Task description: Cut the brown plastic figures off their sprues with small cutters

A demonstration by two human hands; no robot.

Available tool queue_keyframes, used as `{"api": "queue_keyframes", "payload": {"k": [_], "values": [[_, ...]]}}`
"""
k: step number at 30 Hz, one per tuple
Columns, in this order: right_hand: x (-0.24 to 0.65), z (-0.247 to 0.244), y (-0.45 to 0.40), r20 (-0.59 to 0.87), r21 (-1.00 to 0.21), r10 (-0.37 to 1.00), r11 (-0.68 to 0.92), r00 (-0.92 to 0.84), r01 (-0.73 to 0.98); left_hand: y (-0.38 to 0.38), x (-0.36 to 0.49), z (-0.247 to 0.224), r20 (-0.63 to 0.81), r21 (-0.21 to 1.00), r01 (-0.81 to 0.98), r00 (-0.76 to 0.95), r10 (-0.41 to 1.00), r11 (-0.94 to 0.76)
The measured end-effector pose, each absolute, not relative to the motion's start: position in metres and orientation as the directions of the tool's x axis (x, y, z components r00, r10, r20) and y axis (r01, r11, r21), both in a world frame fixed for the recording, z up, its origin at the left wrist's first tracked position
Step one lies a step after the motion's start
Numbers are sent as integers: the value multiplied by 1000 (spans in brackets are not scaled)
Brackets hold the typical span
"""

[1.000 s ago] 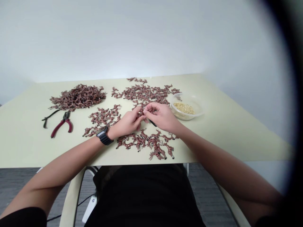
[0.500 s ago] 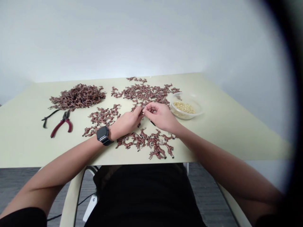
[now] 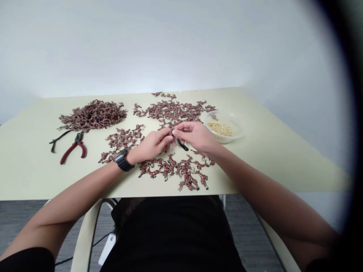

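My left hand (image 3: 155, 144), with a dark watch (image 3: 123, 160) on its wrist, is closed in a pinch above the middle of the table. My right hand (image 3: 197, 136) meets it fingertip to fingertip, also pinching. What the fingertips hold is too small and covered to make out. The end of a slim black tool (image 3: 183, 145) shows below my right fingers; I cannot tell whether the hand holds it. Small brown deer figures (image 3: 188, 177) lie in front of my hands, with more deer figures (image 3: 174, 110) behind them and others (image 3: 123, 139) to the left.
A large heap of brown deer figures (image 3: 95, 115) covers the table's back left. Red-handled pliers (image 3: 74, 146) and a thin black tool (image 3: 60, 140) lie before it. Beside my right hand stands a clear round bowl (image 3: 239, 132) with small gold pieces (image 3: 221, 129). A wall rises behind the table.
My left hand has turned and shifted slightly left, showing more of its curled fingers. My right hand has tilted, and more of the black tool shows beneath it.
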State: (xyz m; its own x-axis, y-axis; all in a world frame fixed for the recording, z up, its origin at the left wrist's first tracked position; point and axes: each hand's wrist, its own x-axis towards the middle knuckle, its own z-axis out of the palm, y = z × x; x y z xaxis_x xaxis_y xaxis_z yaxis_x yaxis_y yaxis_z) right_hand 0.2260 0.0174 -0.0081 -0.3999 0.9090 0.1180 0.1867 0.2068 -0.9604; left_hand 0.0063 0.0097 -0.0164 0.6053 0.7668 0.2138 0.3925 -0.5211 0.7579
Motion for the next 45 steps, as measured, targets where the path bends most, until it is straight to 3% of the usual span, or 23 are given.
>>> {"api": "queue_keyframes", "payload": {"k": [10,17,24,31,37,41,45], "values": [[229,-21,33,136,-982,922,174,-361,75,13,10,-20,165,975,8,645,746,-223],[233,-25,38,110,-977,950,158,-292,145,19,6,-22,117,976,-220,530,840,3],[232,-15,30,83,-961,937,166,-338,223,32,-8,-23,23,915,-366,471,882,172],[222,-27,30,264,-806,890,415,-371,422,47,-19,-30,41,943,-325,317,948,68],[200,-46,30,390,-571,757,646,-524,507,52,-23,-34,64,967,-255,295,953,14],[198,-54,35,362,-481,718,690,-594,541,53,-23,-37,51,972,-234,291,955,19],[201,-57,42,356,-487,741,667,-570,563,54,-22,-40,51,976,-219,260,964,7]]}}
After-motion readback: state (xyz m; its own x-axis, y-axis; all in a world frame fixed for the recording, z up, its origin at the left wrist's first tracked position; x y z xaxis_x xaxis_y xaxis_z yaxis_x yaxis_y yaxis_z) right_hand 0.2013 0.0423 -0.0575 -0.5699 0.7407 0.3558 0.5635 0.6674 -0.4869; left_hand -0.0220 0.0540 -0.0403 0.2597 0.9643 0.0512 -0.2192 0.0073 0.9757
